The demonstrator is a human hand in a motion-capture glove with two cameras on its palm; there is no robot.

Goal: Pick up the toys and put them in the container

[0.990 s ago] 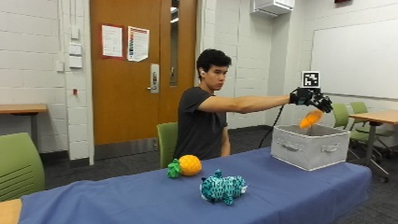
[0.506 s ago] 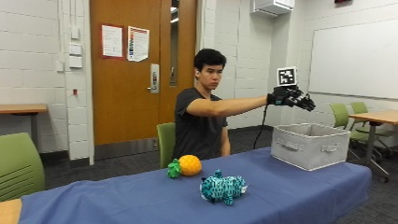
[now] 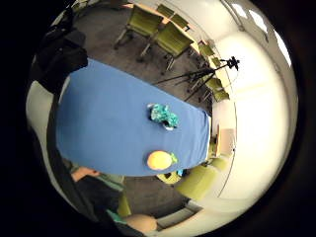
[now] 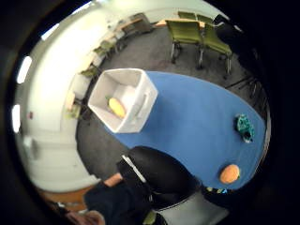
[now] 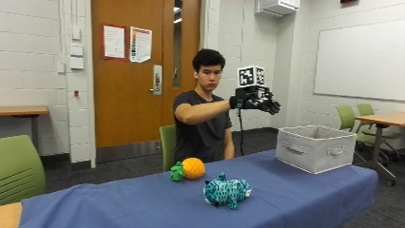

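Hovering hands (image 5: 257, 100) empty above table (image 5: 158, 199), pineapple (image 5: 188, 168), teal plush (image 5: 226, 190).

No writing can be read anywhere; the two paper notices (image 5: 128, 43) on the door are illegible

Even overhead room light, soft focus, maybe slight ceiling glare.

Blue-clothed worktop (image 5: 303, 190); green chairs (image 5: 19, 166) at both ends; wooden door (image 5: 136, 71) with two posted sheets; whiteboard (image 5: 361, 59) on the far wall; tripod (image 3: 207, 74) beyond.
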